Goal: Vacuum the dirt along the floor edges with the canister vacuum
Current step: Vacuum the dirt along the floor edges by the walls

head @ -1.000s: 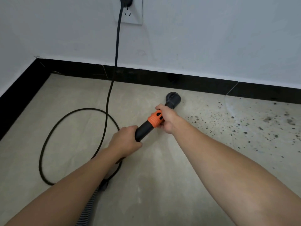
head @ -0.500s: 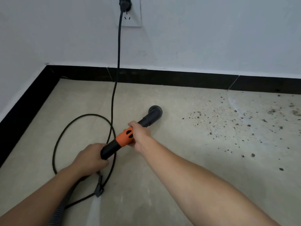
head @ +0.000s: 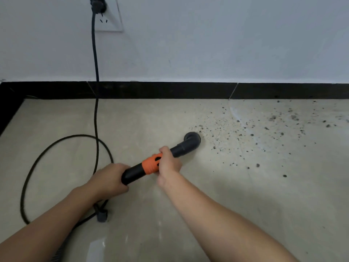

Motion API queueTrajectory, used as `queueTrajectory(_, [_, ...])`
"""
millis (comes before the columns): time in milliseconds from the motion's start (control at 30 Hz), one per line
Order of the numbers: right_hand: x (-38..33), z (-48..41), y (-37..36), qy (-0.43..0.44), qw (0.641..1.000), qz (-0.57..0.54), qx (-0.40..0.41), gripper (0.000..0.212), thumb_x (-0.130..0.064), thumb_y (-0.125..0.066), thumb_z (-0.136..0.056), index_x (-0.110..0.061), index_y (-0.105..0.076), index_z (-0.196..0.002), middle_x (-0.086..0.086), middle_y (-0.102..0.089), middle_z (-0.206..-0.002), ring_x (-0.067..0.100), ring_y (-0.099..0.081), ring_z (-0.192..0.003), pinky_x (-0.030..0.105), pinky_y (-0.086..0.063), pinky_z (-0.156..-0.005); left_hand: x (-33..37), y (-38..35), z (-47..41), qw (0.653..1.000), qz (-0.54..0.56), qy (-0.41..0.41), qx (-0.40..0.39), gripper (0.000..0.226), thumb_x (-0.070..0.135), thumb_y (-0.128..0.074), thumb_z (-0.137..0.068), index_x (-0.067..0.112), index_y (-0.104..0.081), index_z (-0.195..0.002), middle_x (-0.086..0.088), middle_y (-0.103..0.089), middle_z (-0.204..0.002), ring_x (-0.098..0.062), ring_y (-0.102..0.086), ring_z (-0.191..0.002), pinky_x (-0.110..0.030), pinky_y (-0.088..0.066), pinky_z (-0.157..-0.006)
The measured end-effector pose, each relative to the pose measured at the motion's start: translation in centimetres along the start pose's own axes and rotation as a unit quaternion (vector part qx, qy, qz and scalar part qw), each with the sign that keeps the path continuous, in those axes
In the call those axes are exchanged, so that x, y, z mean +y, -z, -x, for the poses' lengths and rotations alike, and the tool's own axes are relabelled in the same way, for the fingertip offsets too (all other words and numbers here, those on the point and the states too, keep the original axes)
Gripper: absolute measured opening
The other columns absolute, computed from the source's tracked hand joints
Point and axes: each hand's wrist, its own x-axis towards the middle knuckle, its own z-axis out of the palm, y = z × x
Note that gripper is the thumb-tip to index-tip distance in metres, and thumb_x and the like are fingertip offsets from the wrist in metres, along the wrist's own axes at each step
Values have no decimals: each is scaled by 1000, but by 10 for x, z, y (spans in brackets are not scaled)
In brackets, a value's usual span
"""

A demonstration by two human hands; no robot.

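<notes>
Hands both on the vacuum wand (head: 134, 173), a smooth black plastic tube held at a low slant over the floor. Near end: left hand (head: 110, 178) wraps it, fingers curled fully round. Further up: right hand (head: 168, 162) grips, fingers and thumb closed over the orange collar (head: 150, 165), a ribbed band with dark oval slots.

Past that hand the tube is matte dark grey. It bends in an elbow and ends in a round nozzle (head: 192, 139) with a finely notched rim, mouth down. Whether it touches the tile cannot be told. It sits at the left fringe of the dirt (head: 245, 127): dark specks and small crumbs scattered rightward, reaching the skirting board (head: 170, 90), a glossy black band along the wall foot.

Bare floor (head: 188, 214) is pale beige tile, smooth, faint sheen, thin grout lines. Ribbed grey hose (head: 57, 257) shows at the bottom edge under the left forearm.

Black power cord (head: 96, 114), round, drops from a plug (head: 98, 3) in a white wall socket (head: 113, 19), crosses the skirting and loops wide on the tile left of the hands. Small dark clip (head: 102, 214) on the cord just below the left wrist. Wall (head: 207, 44) is flat pale grey-white paint.
</notes>
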Motion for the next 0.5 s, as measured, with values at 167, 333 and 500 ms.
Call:
queueTrajectory(167, [-66,-32,1,41,998,46,-9,19,-15,-64,-81,-8,-54,-96,11,-65,-85,25,-64,-72,42,-58,-75,49,1,-39,996,28,-17,82,20,22,-64,-72,27,-49,-85,5,-55,-78,-20,-55,-76,-28,-38,-60])
queueTrajectory(333, [-36,-28,0,23,1000,9,0,15,-17,-66,-81,-8,-56,-89,10,-66,-81,25,-64,-68,42,-58,-73,21,3,-37,999,11,-36,17,22,17,-65,-67,30,-48,-73,10,-55,-71,-16,-57,-72,-27,-40,-56])
queueTrajectory(500, [25,11,-5,-83,995,-46,-21,20,-19,-72,-83,-10,-58,-93,7,-67,-86,19,-63,-68,35,-55,-68,-40,18,-16,994,-28,-16,-105,21,11,-69,-63,22,-52,-68,5,-58,-66,-4,-53,-58,-18,-37,-54])
